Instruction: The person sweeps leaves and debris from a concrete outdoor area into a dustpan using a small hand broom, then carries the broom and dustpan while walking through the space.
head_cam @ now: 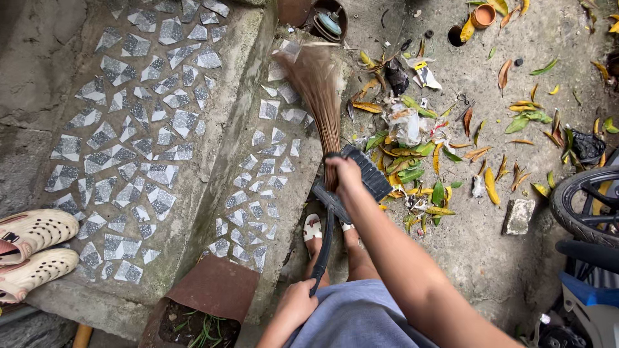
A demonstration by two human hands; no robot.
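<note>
broom (316, 90) handle hidden by right hand (343, 173)

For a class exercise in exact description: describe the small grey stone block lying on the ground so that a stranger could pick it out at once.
Start at the black tyre at the right edge, then look just left of it on the bare concrete ground. There lies the stone block, below and right of the swept pile of leaves and litter. It alone is pale grey, squarish and solid among thin yellow and green leaves.

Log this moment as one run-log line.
right hand: grips broom | left hand: holds dustpan handle | pile of leaves and litter: beside dustpan on concrete
</note>
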